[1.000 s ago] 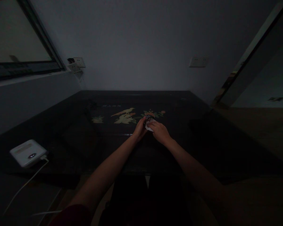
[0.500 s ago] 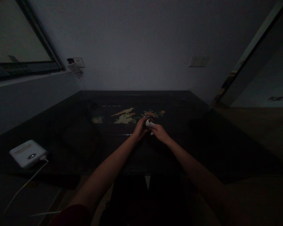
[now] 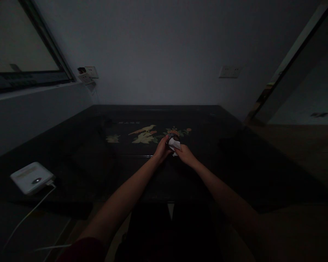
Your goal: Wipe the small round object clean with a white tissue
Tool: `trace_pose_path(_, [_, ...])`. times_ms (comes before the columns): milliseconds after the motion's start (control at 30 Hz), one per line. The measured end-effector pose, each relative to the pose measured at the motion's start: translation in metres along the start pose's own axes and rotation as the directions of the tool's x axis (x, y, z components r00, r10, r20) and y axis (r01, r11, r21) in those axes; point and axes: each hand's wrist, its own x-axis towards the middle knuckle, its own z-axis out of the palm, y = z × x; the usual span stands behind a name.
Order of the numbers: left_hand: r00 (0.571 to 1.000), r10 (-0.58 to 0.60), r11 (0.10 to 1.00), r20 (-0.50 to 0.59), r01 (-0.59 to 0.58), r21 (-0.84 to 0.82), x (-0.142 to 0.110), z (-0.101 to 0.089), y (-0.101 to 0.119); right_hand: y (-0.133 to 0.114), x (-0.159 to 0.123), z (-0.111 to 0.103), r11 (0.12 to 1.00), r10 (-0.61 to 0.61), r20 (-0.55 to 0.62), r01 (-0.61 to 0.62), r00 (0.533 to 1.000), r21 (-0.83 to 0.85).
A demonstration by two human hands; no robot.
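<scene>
Over the middle of the dark table (image 3: 191, 182), both hands are close together. My left hand (image 3: 161, 150) is closed around the side of a small dark, round, shiny object (image 3: 174, 136); poor light hides its exact kind. A crumpled white tissue (image 3: 175, 144) is pinched in my right hand (image 3: 186, 154) and lies against the round object's near side. A corner of the tissue pokes out below the right fingers. Behind the hands, a painted bird-and-flower design (image 3: 144, 135) decorates the tabletop.
On the table's left stands a white box-shaped device (image 3: 32, 177) with a white cable (image 3: 27, 216) running down over the edge. A wall (image 3: 158, 54) with sockets (image 3: 229, 71) rises behind the table. A window (image 3: 19, 40) is at upper left.
The white tissue has shifted slightly and shows more of its flat face against the round object. Both hands stay nearly in place.
</scene>
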Motion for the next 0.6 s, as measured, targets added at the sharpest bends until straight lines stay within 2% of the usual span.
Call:
trace_pose_path(100, [1.000,0.001,1.000,-0.009,-0.001,0.012,0.000,0.000,0.000,-0.003,-0.003,-0.002,0.966,-0.026,0.041,0.036,0.999,-0.254])
trace_pose_path(200, [1.000,0.002,1.000,0.013,-0.002,0.016,-0.001,0.000,0.001,-0.007,-0.006,-0.007,0.909,-0.093,0.121,0.134,0.988,-0.395])
trace_pose_path(367, [1.000,0.002,1.000,0.017,-0.002,-0.006,0.001,0.001,-0.001,-0.011,-0.010,-0.012,0.860,-0.166,0.139,0.212,0.976,-0.463])
trace_pose_path(600, [0.994,0.032,0.996,0.104,-0.023,-0.086,0.006,0.001,-0.003,-0.011,-0.009,-0.014,0.777,-0.242,0.177,0.299,0.954,-0.554])
